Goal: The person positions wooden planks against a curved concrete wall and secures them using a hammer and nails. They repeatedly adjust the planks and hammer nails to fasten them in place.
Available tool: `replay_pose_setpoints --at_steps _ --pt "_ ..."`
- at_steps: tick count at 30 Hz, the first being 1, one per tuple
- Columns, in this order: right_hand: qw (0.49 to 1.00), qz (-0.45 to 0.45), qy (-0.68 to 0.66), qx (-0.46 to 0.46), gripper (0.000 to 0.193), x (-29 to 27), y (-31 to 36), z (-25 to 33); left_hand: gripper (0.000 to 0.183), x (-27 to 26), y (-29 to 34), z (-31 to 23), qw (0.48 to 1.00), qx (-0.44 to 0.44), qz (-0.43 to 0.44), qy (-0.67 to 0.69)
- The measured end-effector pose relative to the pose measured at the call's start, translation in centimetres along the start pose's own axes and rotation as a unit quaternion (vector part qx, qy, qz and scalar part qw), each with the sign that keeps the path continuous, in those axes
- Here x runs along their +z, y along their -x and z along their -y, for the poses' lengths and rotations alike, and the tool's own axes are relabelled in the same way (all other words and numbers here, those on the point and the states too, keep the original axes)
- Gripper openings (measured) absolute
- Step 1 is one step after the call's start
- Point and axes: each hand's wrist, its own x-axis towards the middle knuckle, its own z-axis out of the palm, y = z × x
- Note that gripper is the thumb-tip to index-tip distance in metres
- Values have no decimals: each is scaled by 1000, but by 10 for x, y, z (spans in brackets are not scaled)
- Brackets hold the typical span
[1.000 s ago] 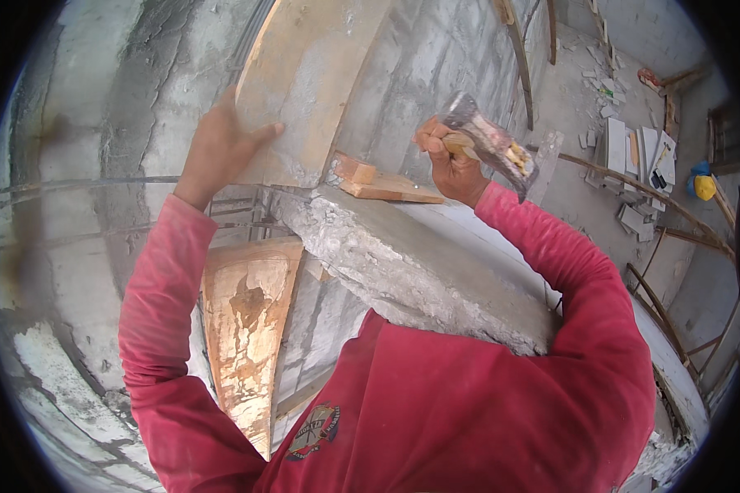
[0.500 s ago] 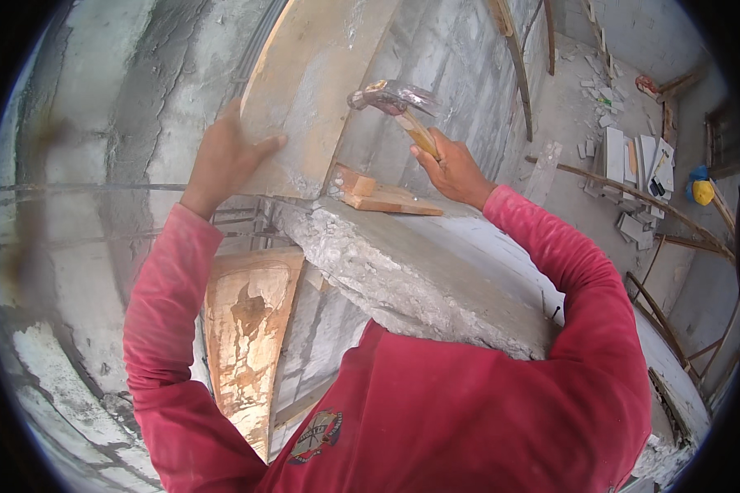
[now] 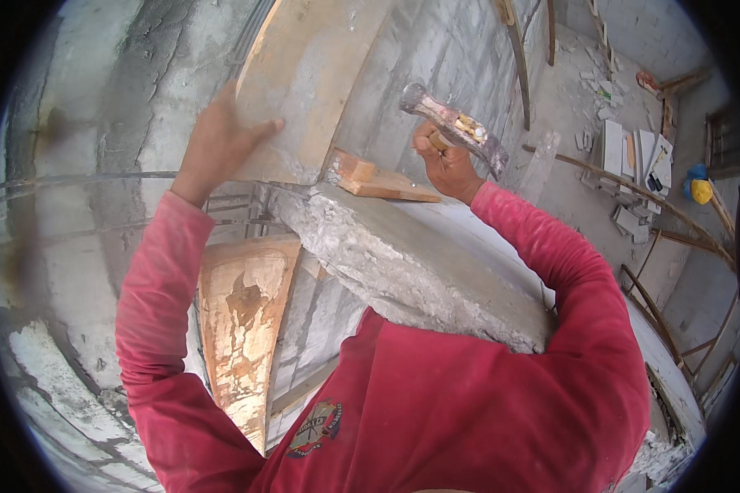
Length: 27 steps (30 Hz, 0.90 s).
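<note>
My left hand (image 3: 222,148) grips the left edge of a wide wooden board (image 3: 304,90), thumb on its cement-smeared face and the other fingers hidden behind. In my right hand (image 3: 452,171) is a claw hammer (image 3: 459,131), its head raised above the fist and the end of its handle eye facing up; most of the handle is hidden. Below the hammer, a short wood block (image 3: 355,169) sits on a flat piece of wood (image 3: 399,187), against the board's lower right corner. Both rest at the far end of a rough concrete ledge (image 3: 386,263).
Ridged grey concrete (image 3: 82,246) fills the left side. A stained plywood panel (image 3: 242,329) stands below my left arm. At right, lower down, lie stacked white slabs (image 3: 612,152), rubble, a yellow hard hat (image 3: 701,191) and long wooden poles (image 3: 641,193).
My right hand has tipped the hammer back, so its head has swung up and right, away from the board. The left hand keeps its hold on the board.
</note>
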Motion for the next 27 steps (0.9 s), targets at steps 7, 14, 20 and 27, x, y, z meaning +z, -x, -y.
replay_pose_setpoints --at_steps 7,14,20,27 --pt "995 15 28 98 29 -7 -15 4 65 -3 10 -7 999 -33 -1 15" --pt "998 41 -1 43 20 -46 -46 52 72 -3 28 -3 996 -77 -13 36" --pt "947 126 276 -106 27 -90 -78 68 75 -6 29 -1 998 -43 -22 31" --pt "906 267 309 -111 31 -102 -94 194 75 -13 62 9 997 -16 -19 77"
